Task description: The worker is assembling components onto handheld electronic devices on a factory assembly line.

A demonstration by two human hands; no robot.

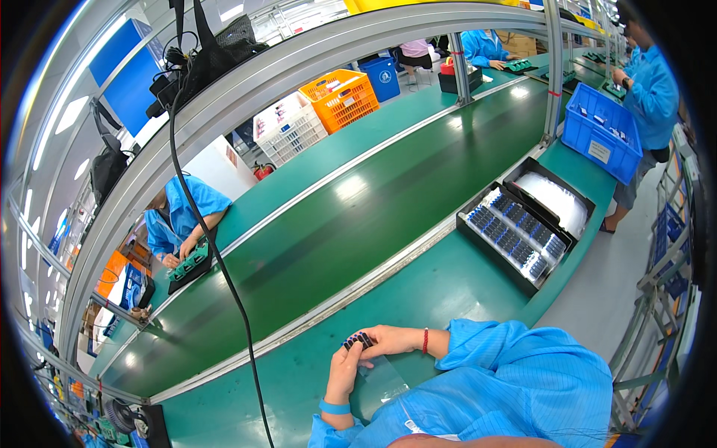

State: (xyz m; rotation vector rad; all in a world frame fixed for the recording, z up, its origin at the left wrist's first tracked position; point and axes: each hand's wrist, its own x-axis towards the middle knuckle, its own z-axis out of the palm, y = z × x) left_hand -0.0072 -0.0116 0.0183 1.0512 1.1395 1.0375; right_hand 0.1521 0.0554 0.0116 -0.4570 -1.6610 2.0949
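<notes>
Okay, biggest first: green conveyor belt runs diagonally across my view, with my green bench along its near side and a curved-looking metal beam overhead. Black two-part tray sits on the bench to my right; near part has rows of blue-and-black parts, far part has clear plastic packaging. Blue bin just beyond it. Across the belt, left, a co-worker in blue has both hands at green boards. Black cable hangs down in front. Clear plastic sheet lies between my forearms; can't tell if I'm touching it. My left hand, blue wristband, and right hand, red bracelet, meet over the bench's near side, fingers of both pinched together on the small black pieces, the pieces sticking up above my fingertips.
</notes>
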